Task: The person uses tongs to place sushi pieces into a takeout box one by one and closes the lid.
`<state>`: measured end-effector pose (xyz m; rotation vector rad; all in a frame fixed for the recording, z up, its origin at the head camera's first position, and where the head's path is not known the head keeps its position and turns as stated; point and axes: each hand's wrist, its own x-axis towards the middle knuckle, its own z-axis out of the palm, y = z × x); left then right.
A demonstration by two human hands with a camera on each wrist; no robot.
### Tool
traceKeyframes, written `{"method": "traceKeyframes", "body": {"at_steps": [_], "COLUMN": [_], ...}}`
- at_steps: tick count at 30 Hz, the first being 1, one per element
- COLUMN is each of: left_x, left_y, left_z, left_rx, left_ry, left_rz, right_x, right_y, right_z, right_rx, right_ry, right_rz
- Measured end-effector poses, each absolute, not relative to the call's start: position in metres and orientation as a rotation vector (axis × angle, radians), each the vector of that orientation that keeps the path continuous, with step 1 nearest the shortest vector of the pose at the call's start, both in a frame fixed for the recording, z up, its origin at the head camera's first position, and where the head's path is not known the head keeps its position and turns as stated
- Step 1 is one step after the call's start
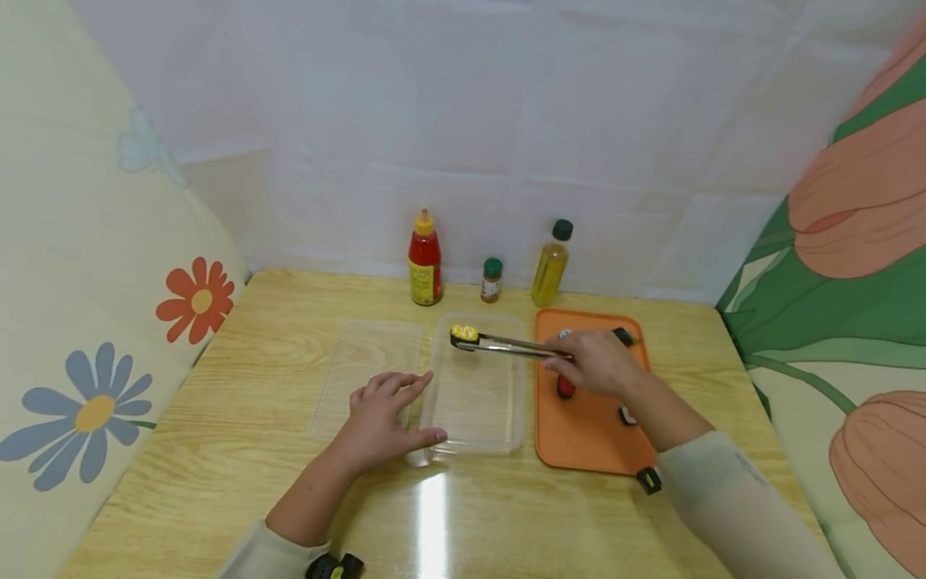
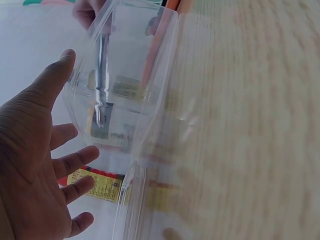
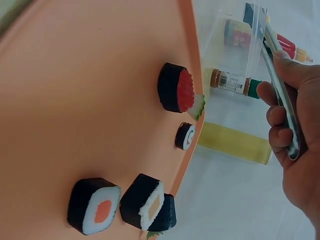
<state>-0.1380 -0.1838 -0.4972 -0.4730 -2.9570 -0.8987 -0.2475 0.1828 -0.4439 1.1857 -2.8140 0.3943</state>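
My right hand [image 1: 596, 362] grips metal tongs [image 1: 514, 346] near their rear end. Between the tongs' tips is a dark-wrapped sushi piece with a yellow topping [image 1: 464, 332], held above a clear plastic container [image 1: 473, 414]. At the container's left side, my left hand [image 1: 387, 422] has its fingers spread and holds nothing; whether it touches the wall I cannot tell. In the right wrist view, an orange tray [image 3: 100, 125] bears a sushi piece with red roe [image 3: 175, 88] and several other rolls, among them one with an orange centre [image 3: 94, 206].
Left of the container lies a clear lid [image 1: 362, 346]. Along the back wall stand a red sauce bottle [image 1: 425, 265], a small green-capped jar [image 1: 491, 281] and a bottle of yellow oil [image 1: 551, 269]. The orange tray's raised rim borders the container's right side.
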Motion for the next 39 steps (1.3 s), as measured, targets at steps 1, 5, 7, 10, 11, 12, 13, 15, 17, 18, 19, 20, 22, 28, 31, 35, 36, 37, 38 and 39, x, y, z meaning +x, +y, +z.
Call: {"method": "traceKeyframes", "body": {"at_steps": [1,5,7,10,11,12,13,15,17,18,19,20,22,28,31,35,36,37,38,39], "left_x": [-0.138,-0.138,-0.139,-0.139,-0.139,-0.139,-0.139,-0.138,-0.138,-0.138,-0.138,-0.138,-0.138,-0.139,-0.139,-0.139,-0.139,-0.139,-0.139,-0.139], "left_y": [-0.184,-0.183,-0.183,-0.183,-0.183,-0.183,-0.183,-0.183,-0.183,-0.183,-0.183,-0.183,-0.183,-0.182,-0.183,-0.183,-0.183,-0.183,-0.183,-0.183], "left_z": [-0.497,-0.497,-0.497,-0.497,-0.496,-0.496,-0.496,-0.497,-0.497,-0.497,-0.497,-0.497,-0.497,-0.496,-0.496,-0.496,-0.496,-0.496,-0.497,-0.497], "left_rx": [-0.475,-0.476,-0.477,-0.477,-0.479,-0.481,-0.483,-0.482,-0.482,-0.482,-0.481,-0.480,-0.480,-0.471,-0.468,-0.472,-0.473,-0.478,-0.480,-0.481], "left_ry": [-2.957,-2.967,-2.969,-2.971,-2.971,-2.968,-2.966,-2.960,-2.957,-2.955,-2.956,-2.957,-2.959,-2.968,-2.970,-2.968,-2.966,-2.959,-2.956,-2.953], "left_rz": [-0.900,-0.911,-0.914,-0.912,-0.910,-0.907,-0.905,-0.906,-0.905,-0.903,-0.903,-0.903,-0.900,-0.891,-0.893,-0.897,-0.894,-0.892,-0.890,-0.886], "right_x": [-0.249,-0.253,-0.256,-0.259,-0.260,-0.261,-0.263,-0.265,-0.267,-0.268,-0.268,-0.269,-0.270,-0.274,-0.277,-0.280,-0.281,-0.281,-0.281,-0.281], "right_y": [0.182,0.182,0.181,0.180,0.179,0.178,0.177,0.174,0.172,0.170,0.169,0.168,0.166,0.157,0.153,0.147,0.146,0.145,0.144,0.144], "right_z": [-0.443,-0.442,-0.442,-0.441,-0.440,-0.439,-0.438,-0.436,-0.433,-0.432,-0.430,-0.429,-0.427,-0.421,-0.418,-0.417,-0.417,-0.417,-0.417,-0.417], "right_rx": [1.185,1.183,1.185,1.200,1.209,1.216,1.229,1.248,1.263,1.265,1.267,1.266,1.270,1.304,1.312,1.297,1.289,1.284,1.280,1.275], "right_ry": [-2.824,-2.845,-2.850,-2.846,-2.845,-2.843,-2.842,-2.855,-2.872,-2.884,-2.895,-2.908,-2.919,-2.943,-2.958,-2.993,-2.999,-3.004,-3.007,-3.011], "right_rz": [0.389,0.393,0.408,0.410,0.412,0.407,0.399,0.382,0.361,0.346,0.331,0.312,0.281,0.240,0.201,0.150,0.140,0.130,0.119,0.112]}}
